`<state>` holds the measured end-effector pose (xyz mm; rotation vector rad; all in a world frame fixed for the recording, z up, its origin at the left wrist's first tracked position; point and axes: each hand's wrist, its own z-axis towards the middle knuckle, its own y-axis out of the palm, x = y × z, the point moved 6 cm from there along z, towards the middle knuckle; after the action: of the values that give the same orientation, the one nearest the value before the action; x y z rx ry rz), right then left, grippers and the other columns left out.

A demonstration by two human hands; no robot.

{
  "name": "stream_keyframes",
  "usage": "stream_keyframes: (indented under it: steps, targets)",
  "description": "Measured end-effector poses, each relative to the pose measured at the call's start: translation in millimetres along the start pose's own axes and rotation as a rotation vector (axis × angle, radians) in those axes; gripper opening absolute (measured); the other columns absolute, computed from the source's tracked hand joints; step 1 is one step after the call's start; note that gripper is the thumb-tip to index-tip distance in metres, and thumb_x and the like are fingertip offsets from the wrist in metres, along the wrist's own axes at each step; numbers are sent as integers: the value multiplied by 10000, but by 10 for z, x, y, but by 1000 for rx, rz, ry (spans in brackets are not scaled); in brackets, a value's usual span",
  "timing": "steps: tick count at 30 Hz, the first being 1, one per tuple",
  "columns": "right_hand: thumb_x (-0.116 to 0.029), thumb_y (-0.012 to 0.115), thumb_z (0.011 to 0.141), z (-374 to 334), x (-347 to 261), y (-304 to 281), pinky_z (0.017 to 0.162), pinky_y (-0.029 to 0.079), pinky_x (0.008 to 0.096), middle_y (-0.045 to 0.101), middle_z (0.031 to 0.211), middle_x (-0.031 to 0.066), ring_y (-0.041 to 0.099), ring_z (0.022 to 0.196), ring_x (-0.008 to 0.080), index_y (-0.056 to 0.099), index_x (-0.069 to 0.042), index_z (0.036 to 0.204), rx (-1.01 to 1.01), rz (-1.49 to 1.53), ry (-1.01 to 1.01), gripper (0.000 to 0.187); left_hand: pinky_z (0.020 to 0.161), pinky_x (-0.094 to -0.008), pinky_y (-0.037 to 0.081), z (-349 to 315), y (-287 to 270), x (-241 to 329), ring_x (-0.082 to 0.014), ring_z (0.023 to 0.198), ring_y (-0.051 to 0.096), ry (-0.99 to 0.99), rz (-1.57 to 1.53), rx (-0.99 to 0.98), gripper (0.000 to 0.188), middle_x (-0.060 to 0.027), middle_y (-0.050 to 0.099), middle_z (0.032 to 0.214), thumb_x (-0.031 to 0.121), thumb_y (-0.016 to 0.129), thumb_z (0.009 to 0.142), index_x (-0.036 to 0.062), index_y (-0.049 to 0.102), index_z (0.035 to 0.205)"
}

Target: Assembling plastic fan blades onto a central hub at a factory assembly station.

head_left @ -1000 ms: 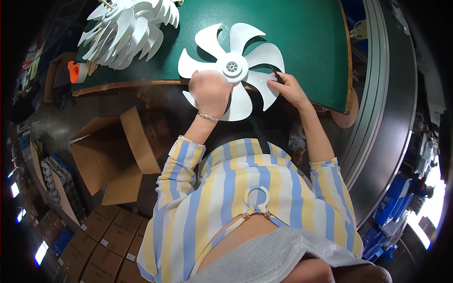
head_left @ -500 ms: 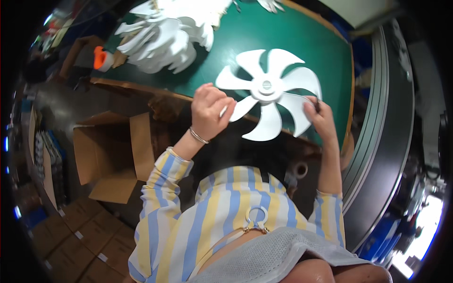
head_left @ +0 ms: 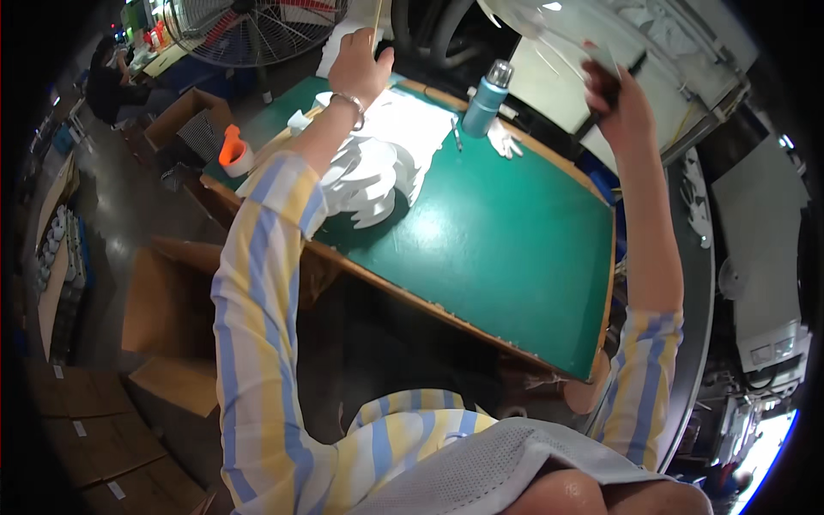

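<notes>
My left hand is raised over the far left part of the green table, thumb apart from the fingers. A thin pale stick shows beside its fingertips; whether they touch is unclear. Below that forearm lies a pile of white fan blades beside bright white sheet-like material. My right hand is lifted at the far right, blurred, its fingers curled around what looks like a small dark tool. A pale, partly see-through shape is near its fingertips; I cannot tell if they touch.
A blue bottle, a pen and a white glove are toward the table's far edge. An orange-and-white tape dispenser sits at the left corner. Beyond stands a caged fan; an open carton is on the floor.
The white fan blade that both hands held over the table is no longer in them. Both hands have moved up and away from my body, and the view has tilted farther forward.
</notes>
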<state>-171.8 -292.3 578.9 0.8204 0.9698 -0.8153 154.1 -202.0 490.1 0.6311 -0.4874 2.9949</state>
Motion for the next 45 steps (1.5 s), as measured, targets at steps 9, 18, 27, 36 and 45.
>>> stream_keyframes:
  steps: [9,18,27,36,45]
  targets:
    - [-164,384,967,1387,-213,1307,367,322,219,657,767,122,574,560,130,604,49,921,-140,123,-1,310,750,-434,547,337,530,-235,-333,884,669,-274,20,-225,213,-155,687,935,194,545,914,66,567,1084]
    - [-131,378,959,1504,24,1661,376,299,207,644,765,122,563,573,124,608,61,918,-761,467,440,303,762,-414,550,314,551,-252,-331,887,669,-252,-52,-209,174,-163,686,929,177,540,919,58,609,1024]
    - [-138,458,950,1355,-105,1606,378,294,219,630,728,106,530,531,122,607,37,922,-161,26,65,232,727,-412,558,277,488,-251,-324,854,676,-213,-32,-176,171,-147,690,909,184,542,922,69,612,1028]
    - [-164,616,876,766,-65,2096,368,256,231,576,615,68,457,447,91,637,-12,850,-352,-707,-37,156,757,-423,521,167,198,-578,-307,898,657,-199,-12,-101,312,-105,683,972,315,568,876,120,638,1109]
    - [-258,601,896,430,1479,1796,457,375,244,640,716,60,499,525,95,649,-10,961,-552,-671,11,261,581,-283,483,-987,-795,-803,-161,576,572,26,-83,-149,146,-39,685,913,190,666,841,77,701,926]
